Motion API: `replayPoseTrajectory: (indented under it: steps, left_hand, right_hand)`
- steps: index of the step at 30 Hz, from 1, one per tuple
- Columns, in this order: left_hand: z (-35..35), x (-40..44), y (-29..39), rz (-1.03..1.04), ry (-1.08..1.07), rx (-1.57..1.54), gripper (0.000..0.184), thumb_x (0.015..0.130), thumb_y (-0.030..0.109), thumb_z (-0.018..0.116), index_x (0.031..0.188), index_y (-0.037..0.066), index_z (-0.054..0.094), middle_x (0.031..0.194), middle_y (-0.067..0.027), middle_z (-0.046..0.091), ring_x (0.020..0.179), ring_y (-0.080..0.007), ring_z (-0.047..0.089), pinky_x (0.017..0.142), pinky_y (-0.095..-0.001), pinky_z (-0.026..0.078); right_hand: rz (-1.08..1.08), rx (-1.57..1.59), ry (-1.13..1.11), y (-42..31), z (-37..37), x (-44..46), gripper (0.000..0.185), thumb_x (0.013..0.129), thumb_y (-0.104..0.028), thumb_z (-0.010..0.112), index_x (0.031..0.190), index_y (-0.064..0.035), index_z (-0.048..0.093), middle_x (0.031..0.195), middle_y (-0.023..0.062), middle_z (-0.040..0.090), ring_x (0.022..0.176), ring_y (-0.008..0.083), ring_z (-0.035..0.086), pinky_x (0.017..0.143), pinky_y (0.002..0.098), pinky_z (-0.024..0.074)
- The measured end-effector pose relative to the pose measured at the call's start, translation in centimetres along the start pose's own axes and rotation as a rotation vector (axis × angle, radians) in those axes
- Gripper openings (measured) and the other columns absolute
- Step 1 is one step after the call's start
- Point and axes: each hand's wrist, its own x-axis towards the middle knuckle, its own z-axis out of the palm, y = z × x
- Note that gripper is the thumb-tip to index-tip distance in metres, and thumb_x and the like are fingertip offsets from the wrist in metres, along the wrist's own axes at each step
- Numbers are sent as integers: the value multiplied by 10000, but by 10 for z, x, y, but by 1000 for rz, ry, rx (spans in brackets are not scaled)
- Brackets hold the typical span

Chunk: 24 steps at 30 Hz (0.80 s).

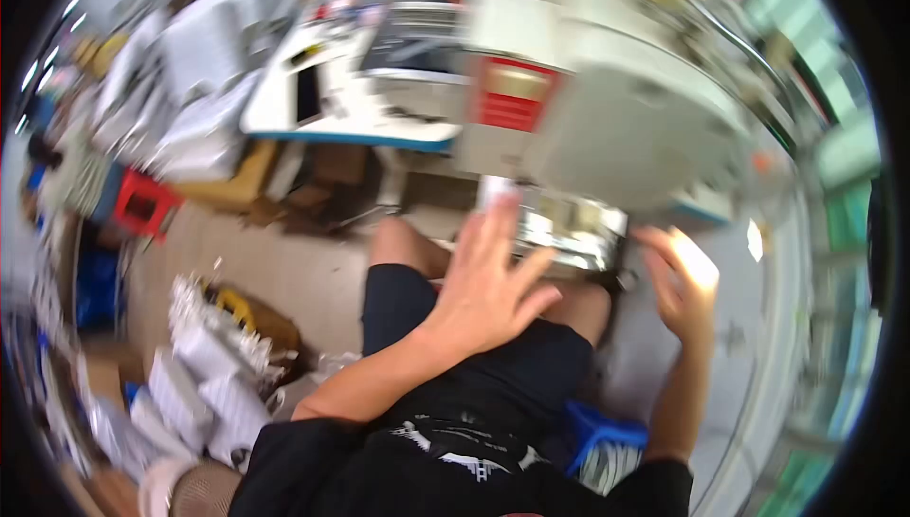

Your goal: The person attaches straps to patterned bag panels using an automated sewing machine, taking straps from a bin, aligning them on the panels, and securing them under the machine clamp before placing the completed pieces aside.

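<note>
Bare floor (pixel 284 252) stretches at left between near white bundles (pixel 204 394) and a far, blue-edged table (pixel 270 111). Fingers spread open, the left hand (pixel 479 285) is left of a shiny metal plate (pixel 592 240) below a pale machine (pixel 635 128); the right hand (pixel 680 275), right of it, curls, grip unclear.

Bright; light seemingly from right-side windows (pixel 808 7); hands (pixel 485 288) motion-blurred; fisheye edges bent, corners black.
</note>
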Motion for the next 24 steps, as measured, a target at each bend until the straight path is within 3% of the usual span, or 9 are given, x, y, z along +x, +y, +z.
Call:
replayPoseTrajectory:
  steps: [1, 4, 6, 8, 11, 14, 16, 19, 24]
  left_hand:
    - [-18, -7, -20, -69, 33, 78, 457, 948, 416, 712, 1255, 79, 683, 1566, -361, 395, 1478, -503, 364, 1173, -594, 331]
    - [-67, -27, -97, -163, 243, 91, 472, 945, 378, 716, 1291, 63, 652, 1509, -298, 492, 1402, -461, 464, 1167, -550, 366]
    - [-93, -47, -213, -387, 572, 116, 460, 954, 350, 717, 1286, 41, 647, 1422, -239, 577, 1322, -394, 542, 1125, -489, 420]
    - [-145, -64, -326, -964, 857, -452, 560, 1020, 465, 642, 1369, 31, 581, 1342, -160, 595, 1249, -273, 565, 1033, -426, 483]
    - [-195, -97, -488, -1223, 1135, -842, 875, 933, 716, 634, 1510, 88, 439, 1247, -170, 577, 1080, -297, 566, 951, -485, 523]
    - [-219, -74, -524, -1372, 1073, -979, 924, 879, 754, 668, 1499, 102, 456, 1258, -202, 570, 1061, -345, 583, 919, -519, 537]
    - [-230, -65, -547, -1434, 1032, -1059, 949, 852, 774, 686, 1494, 110, 464, 1264, -219, 567, 1052, -369, 592, 903, -537, 545]
    - [-224, -72, -598, -1521, 796, -896, 1013, 825, 744, 727, 1541, 130, 356, 1245, -255, 561, 952, -410, 618, 814, -593, 584]
    - [-223, -62, -602, -1514, 965, -931, 1049, 854, 659, 741, 1579, 127, 200, 1236, -288, 554, 850, -410, 637, 720, -590, 620]
  right_hand:
    - [-90, 30, 71, -7, 0, 4, 174, 934, 9, 668, 1091, -23, 737, 949, 145, 746, 813, 326, 687, 798, 393, 538]
    - [1, 123, -52, -12, -1, -13, 151, 898, 27, 676, 1033, -4, 736, 918, 137, 745, 749, 272, 657, 718, 353, 508]
    - [160, 228, -144, -15, 5, -28, 142, 879, 34, 680, 1004, 2, 741, 817, 117, 693, 673, 216, 602, 647, 329, 468]
    - [198, 278, -174, -21, 17, -38, 140, 872, 39, 681, 992, 4, 744, 768, 106, 660, 641, 189, 572, 616, 320, 446]
    - [242, 339, -212, -27, 37, -53, 152, 865, 39, 688, 999, 7, 753, 724, 91, 620, 621, 169, 560, 592, 308, 433]
    - [266, 371, -313, -26, 51, -71, 101, 902, 34, 666, 970, 16, 739, 809, 67, 656, 667, 128, 601, 613, 276, 467]
    - [362, 394, -406, -26, 56, -85, 192, 1045, -149, 674, 1194, -42, 731, 917, 31, 661, 765, 128, 583, 689, 260, 490]
    - [438, 441, -383, -33, 69, -101, 184, 1038, -126, 675, 1187, -34, 733, 913, 25, 665, 778, 116, 587, 691, 261, 491]
    - [610, 574, -468, -60, 81, -91, 198, 1031, -125, 683, 1205, -46, 735, 906, 20, 674, 788, 94, 592, 701, 259, 500]
